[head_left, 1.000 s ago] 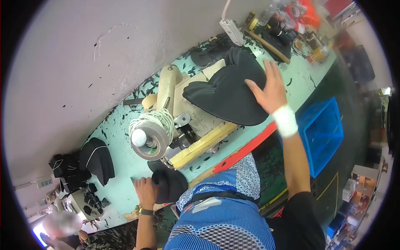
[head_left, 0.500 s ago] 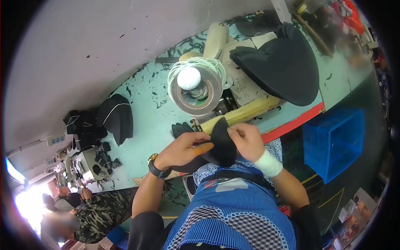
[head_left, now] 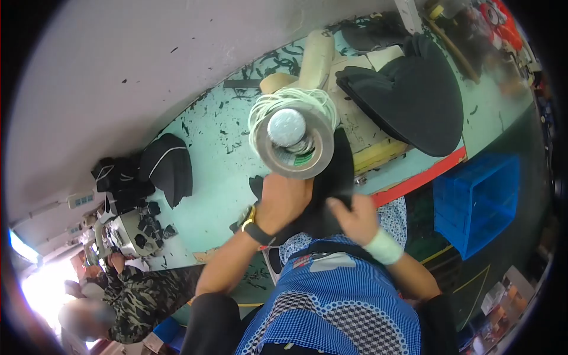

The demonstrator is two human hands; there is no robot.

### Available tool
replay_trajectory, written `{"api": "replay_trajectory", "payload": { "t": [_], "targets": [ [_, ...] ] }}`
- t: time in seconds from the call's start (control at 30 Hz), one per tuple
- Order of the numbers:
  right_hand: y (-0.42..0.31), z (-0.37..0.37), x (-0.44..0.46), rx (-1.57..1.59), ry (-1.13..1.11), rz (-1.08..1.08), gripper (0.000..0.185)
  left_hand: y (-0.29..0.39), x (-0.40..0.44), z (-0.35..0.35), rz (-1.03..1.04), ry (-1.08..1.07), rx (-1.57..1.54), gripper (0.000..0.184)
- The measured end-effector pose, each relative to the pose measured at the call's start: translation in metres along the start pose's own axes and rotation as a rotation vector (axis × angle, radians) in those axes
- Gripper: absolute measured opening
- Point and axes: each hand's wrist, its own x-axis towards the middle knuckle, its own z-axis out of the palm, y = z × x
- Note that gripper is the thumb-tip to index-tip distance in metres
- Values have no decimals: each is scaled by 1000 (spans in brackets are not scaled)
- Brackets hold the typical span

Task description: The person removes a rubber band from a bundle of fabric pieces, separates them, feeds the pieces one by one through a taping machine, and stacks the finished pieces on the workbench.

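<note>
A curved black sheet piece (head_left: 332, 171) extends from below a round metal ring wound with pale cord (head_left: 316, 155) toward my apron. My left hand (head_left: 285, 204), with a watch at the wrist and an orange cover on one finger, grips the left side of this piece; its fingertips are partly hidden under the ring. Beside the piece's right edge is my right hand (head_left: 358, 220), a white band round its wrist. Its thumb stands apart from its slightly blurred fingers, and nothing shows in it. A small dark piece (head_left: 255, 186) lies left of my left hand.
Large stacked black pieces (head_left: 414, 97) lie on the bench to the right. More black pieces (head_left: 167, 168) are at the left. A blue crate (head_left: 467, 236) stands beyond the red bench edge (head_left: 420, 177). A person in camouflage (head_left: 148, 302) works at lower left.
The black piece and my left hand have moved forward, under the ring. My right hand has come off the piece and its thumb has spread. The view has shifted slightly.
</note>
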Motion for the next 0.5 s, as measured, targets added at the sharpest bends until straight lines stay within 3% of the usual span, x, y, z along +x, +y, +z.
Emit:
{"api": "replay_trajectory", "payload": {
  "t": [0.03,0.1,0.13,0.27,0.4,0.5],
  "targets": [
    [-4,-23,-6,-180,67,39,18,3,-3,-6,13,-11,-6,22],
    [-32,-57,-9,61,292,-12,15,4,-16,-27,-336,-429,-607,24],
    [-44,-68,-11,17,337,-63,13,1,-20,-33,-520,-631,-901,25],
    [-66,-79,-5,-185,337,-183,11,-18,-11,-44,-582,-732,-1158,32],
    [-60,-71,18,-425,254,-320,11,-26,11,-32,-722,-828,-1039,31],
    [-56,-65,38,-520,223,-401,10,-22,6,-27,-758,-670,-1055,30]
  ]
}}
